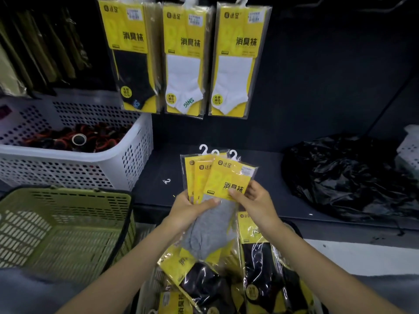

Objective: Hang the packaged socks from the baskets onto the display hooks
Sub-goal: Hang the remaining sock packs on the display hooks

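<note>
Head view: the only view; every line below comes from it.
Left hand (192, 209): it grips the held packs from the left, with the thumb lying across the grey sock in front.
Right hand (254, 200): it pinches the front pack at its right edge, with the thumb on the yellow card.
Held packs (217, 177): three packs, spread like a fan, are in the air over the shelf (158, 173) and below the hung packs.
Hangers (233, 154): three white hangers point up, close beside each other.
Hung packs (183, 57): three rows hang on the wall; the hooks themselves are cut off at the top edge.
Spare packs (226, 279): they lie in a loose pile in the low basket (148, 288), under the forearms.
Green basket (68, 196): it stands at the left, and I see no packs in it.
White basket (136, 141): it holds dark small goods, not socks.
Risk, slipping: the film looks smooth, so I think a back pack can slide out of the fan when the right hand takes the front one away.
Risk, tangling: the hangers are close, so two may catch together on one hook.
Risk, wrong row: the front sock is grey and the rows show black and white, so it may go to a wrong hook.
Risk, knocking: a reach upward may push the hung packs.
</note>
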